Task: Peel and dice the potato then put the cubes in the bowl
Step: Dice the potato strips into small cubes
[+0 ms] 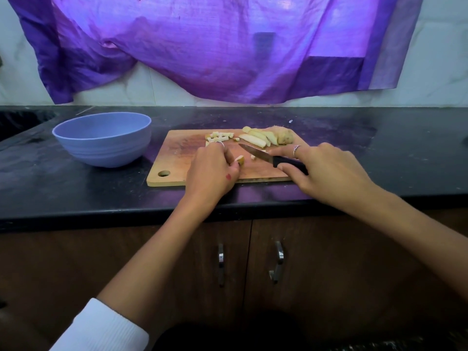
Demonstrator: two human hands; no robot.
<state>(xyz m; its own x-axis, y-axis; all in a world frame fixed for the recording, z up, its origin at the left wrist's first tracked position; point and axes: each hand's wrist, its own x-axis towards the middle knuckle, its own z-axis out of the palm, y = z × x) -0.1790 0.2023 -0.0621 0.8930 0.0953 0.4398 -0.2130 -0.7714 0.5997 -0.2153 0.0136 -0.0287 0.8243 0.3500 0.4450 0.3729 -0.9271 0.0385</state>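
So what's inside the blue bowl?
Nothing shows inside the round light-blue bowl: only its smooth far wall is visible. Its near wall hides the bottom, so I can't tell whether it's empty. The cut potato cubes lie on the wooden cutting board.

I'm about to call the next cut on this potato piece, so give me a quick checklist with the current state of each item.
1. Knife gripped: ok, right hand wraps the black handle.
2. Potato piece steadied: ok, left hand pinches it on the cutting board.
3. Fingers clear of the blade: ok, the tip points away from the left hand with a gap between.
4. Bowl ready: ok, upright left of the board; contents cannot tell.
5. Remaining strips: not ok, uncut at the board's far edge.
6. Cubes transferred: not ok, a small pile lies on the board.
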